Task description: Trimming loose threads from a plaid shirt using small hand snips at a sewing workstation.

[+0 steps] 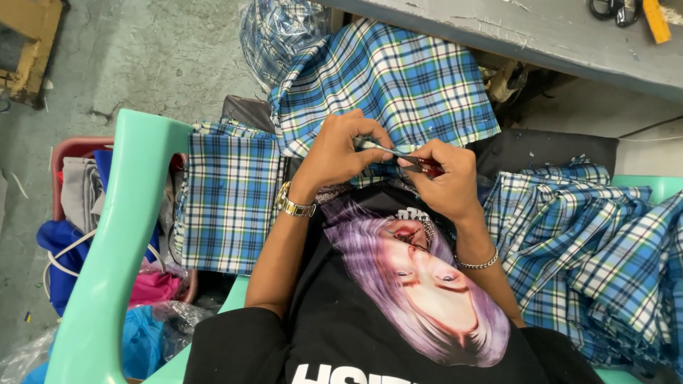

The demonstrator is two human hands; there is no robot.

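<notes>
Two hands meet over your lap: your left hand (338, 153) pinches the edge of the plaid cloth (388, 82) taut, and your right hand (445, 178) is closed on a small red-handled tool (427, 167), likely a snipper, at that edge. The cloth drapes from your lap toward the grey surface (541, 35). More plaid pieces (590, 256) crowd your right; a green chair arm (121, 242) hems your left.

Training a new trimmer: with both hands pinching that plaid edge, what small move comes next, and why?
Probably a short snip: the right hand holds a small red-handled cutter at the plaid fabric edge, which the left hand pinches taut.
</notes>
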